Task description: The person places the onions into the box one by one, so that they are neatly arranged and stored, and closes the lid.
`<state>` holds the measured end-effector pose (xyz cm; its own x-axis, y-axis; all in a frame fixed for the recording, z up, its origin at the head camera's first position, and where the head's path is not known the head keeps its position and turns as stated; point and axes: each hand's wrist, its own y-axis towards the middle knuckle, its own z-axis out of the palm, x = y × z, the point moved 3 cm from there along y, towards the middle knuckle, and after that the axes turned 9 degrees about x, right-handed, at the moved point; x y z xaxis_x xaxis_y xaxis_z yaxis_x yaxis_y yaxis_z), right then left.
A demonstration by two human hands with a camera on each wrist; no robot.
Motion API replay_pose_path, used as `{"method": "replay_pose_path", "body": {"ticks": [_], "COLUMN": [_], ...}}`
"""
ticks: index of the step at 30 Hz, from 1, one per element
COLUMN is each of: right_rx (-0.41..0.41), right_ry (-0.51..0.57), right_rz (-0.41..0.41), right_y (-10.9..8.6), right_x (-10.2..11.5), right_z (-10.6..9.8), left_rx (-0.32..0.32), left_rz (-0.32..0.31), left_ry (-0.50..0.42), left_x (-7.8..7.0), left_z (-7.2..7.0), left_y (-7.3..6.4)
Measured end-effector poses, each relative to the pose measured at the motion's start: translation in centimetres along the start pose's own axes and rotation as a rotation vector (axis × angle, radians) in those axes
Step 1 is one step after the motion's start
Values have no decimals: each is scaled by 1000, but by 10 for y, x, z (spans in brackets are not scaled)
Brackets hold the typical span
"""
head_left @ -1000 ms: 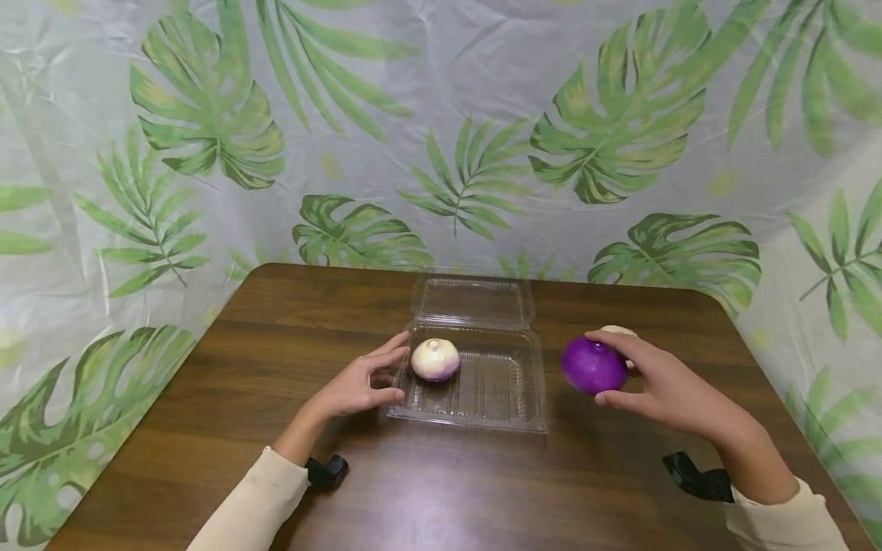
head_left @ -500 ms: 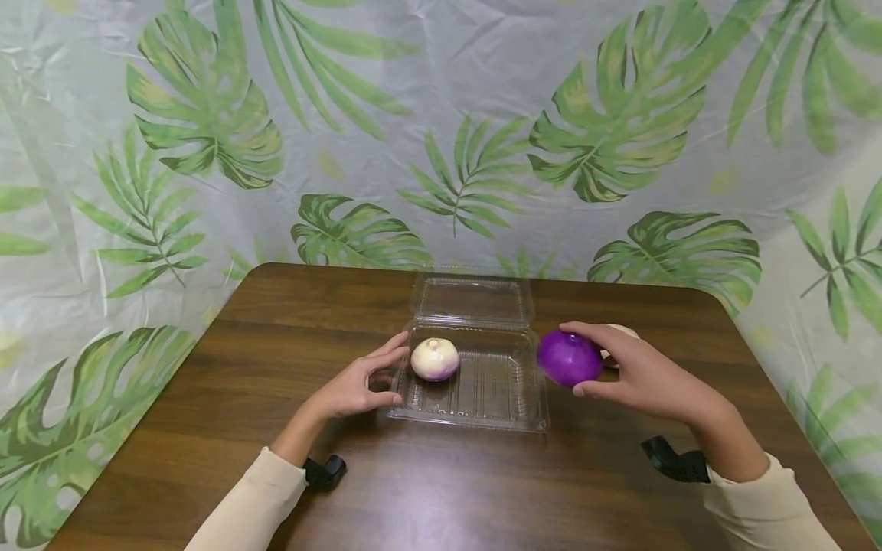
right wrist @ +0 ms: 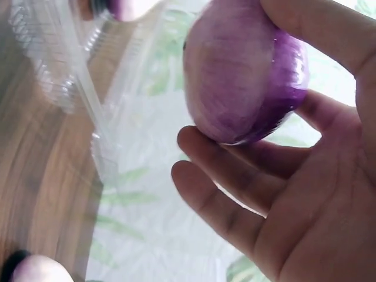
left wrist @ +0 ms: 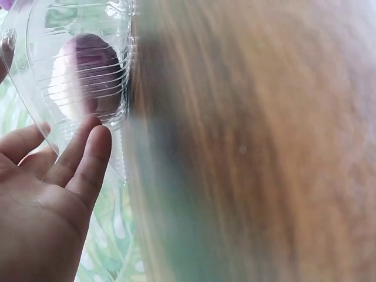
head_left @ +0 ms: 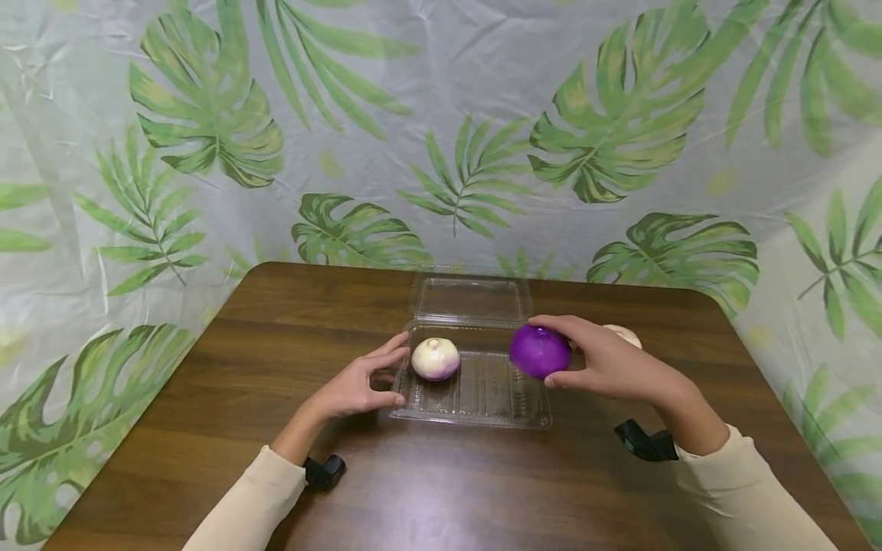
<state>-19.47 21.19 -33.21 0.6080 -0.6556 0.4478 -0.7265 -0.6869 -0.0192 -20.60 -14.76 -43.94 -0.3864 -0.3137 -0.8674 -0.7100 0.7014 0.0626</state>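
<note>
A white-and-purple turnip (head_left: 436, 360) sits in the left part of a clear plastic clamshell container (head_left: 468, 421), whose lid (head_left: 472, 298) lies folded back. My left hand (head_left: 358, 384) rests at the container's left side, fingers spread and touching its wall; the left wrist view shows the fingertips (left wrist: 100, 138) against the clear plastic. Between thumb and fingers, my right hand (head_left: 606, 358) holds a bright purple turnip (head_left: 540, 352) above the container's right side. In the right wrist view, the held turnip's paler side (right wrist: 229, 70) faces the camera, with two fingers below it.
Behind the right hand, partly hidden, lies another whitish round vegetable (head_left: 625, 335). The brown wooden table (head_left: 441, 490) ends near a leaf-patterned cloth (head_left: 468, 92) hanging at the back.
My right hand has carried the purple turnip leftward, from beside the container to over its right part. The left hand has stayed at the container's left side.
</note>
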Motion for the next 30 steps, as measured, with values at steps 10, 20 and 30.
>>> {"method": "replay_pose_path", "body": {"ticks": [10, 20, 30], "right_rx": [90, 108, 151], "right_ry": [-3, 13, 60], "right_rz": [-54, -74, -86], "right_y": [21, 31, 43], "right_x": [11, 9, 7], "right_z": [7, 24, 51], "left_rx": [-4, -7, -8], "left_rz": [-12, -17, -22], "left_ry": [-15, -22, 2], "left_x": [3, 0, -2], "left_z": [0, 2, 2], "left_y": [0, -1, 0]}}
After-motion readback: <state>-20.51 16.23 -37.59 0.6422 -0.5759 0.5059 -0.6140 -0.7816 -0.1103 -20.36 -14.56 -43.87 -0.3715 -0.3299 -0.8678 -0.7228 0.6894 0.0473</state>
